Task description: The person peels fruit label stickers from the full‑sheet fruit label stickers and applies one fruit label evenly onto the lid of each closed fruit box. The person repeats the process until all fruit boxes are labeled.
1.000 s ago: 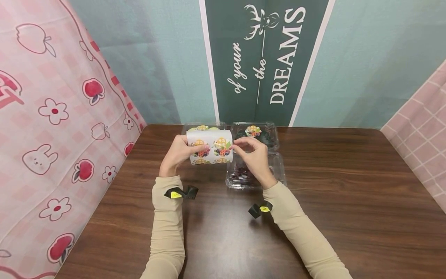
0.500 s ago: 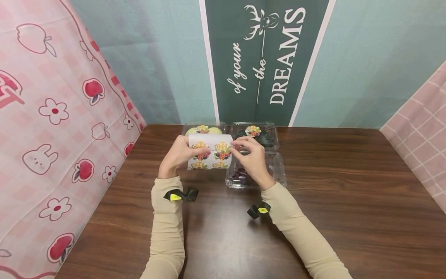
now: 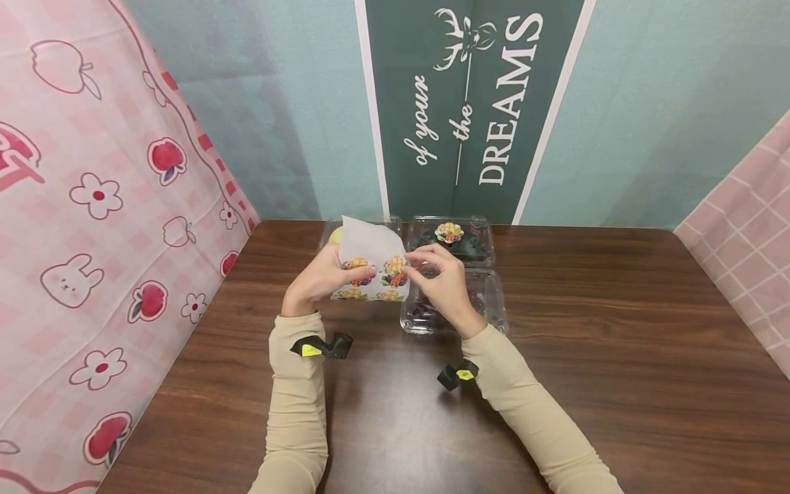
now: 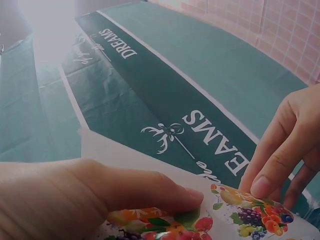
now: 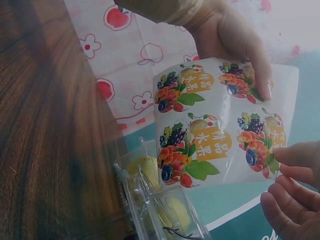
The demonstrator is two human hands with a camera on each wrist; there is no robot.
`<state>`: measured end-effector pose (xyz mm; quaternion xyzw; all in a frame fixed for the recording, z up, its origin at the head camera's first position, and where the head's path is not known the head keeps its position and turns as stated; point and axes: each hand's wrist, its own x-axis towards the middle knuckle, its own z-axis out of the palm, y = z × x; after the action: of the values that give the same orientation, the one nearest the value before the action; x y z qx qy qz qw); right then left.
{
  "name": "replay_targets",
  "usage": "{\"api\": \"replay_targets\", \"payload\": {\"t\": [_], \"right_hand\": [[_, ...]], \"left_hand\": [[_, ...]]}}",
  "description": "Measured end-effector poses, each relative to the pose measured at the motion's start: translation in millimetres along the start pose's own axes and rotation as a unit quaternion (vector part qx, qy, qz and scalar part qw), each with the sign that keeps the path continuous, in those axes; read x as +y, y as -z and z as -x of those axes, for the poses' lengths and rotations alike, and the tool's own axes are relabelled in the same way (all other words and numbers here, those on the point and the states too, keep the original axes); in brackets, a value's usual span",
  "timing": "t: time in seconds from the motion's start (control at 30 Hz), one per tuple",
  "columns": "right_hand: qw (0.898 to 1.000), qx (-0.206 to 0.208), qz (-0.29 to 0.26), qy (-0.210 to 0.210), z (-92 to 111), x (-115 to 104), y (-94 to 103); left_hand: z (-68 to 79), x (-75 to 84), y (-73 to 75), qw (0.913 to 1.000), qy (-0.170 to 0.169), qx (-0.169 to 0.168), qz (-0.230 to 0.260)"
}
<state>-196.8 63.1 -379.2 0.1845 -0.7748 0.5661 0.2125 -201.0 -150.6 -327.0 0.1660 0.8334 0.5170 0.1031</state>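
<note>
A white sheet of fruit stickers [image 3: 373,241] hangs over the table, its upper part plain and its lower part printed in rows. My left hand [image 3: 317,280] grips its left side, thumb laid across the front. At the right edge my right hand [image 3: 446,283] pinches with thumb and index finger beside a fruit sticker [image 3: 394,272]. The right wrist view shows those fingertips right at the edge of a sticker [image 5: 257,145], with bright fruit and yellow lettering. My left thumb [image 4: 165,192] covers part of another print in the left wrist view.
Behind the sheet, a clear plastic box of yellow-green fruit [image 3: 335,235] is mostly hidden. To its right stands a lidded box of dark contents with a fruit sticker [image 3: 448,233] on top. A clear box [image 3: 494,302] of dark red fruit sits nearer, under my right hand.
The plain upper part of the sheet has swung up and tilted, covering more of the yellow-green fruit box. Both hands keep their hold, the right shifting slightly left and down.
</note>
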Motion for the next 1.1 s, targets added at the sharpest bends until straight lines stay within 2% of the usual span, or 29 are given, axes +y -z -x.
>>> {"api": "replay_targets", "payload": {"t": [0.23,0.63,1.1], "right_hand": [[1.000,-0.003,0.008,-0.004,0.9,-0.4,-0.8],[1.000,0.009,-0.008,-0.002,1.0,1.9,-1.5],[1.000,0.009,0.012,-0.015,1.3,1.3,0.3]], "left_hand": [[0.1,-0.2,-0.3,0.9996,-0.016,-0.020,-0.015],[0.9,2.5,-1.9,0.9995,-0.018,-0.024,-0.004],[0.8,2.6,-2.6,0.9994,-0.021,-0.024,-0.015]]}}
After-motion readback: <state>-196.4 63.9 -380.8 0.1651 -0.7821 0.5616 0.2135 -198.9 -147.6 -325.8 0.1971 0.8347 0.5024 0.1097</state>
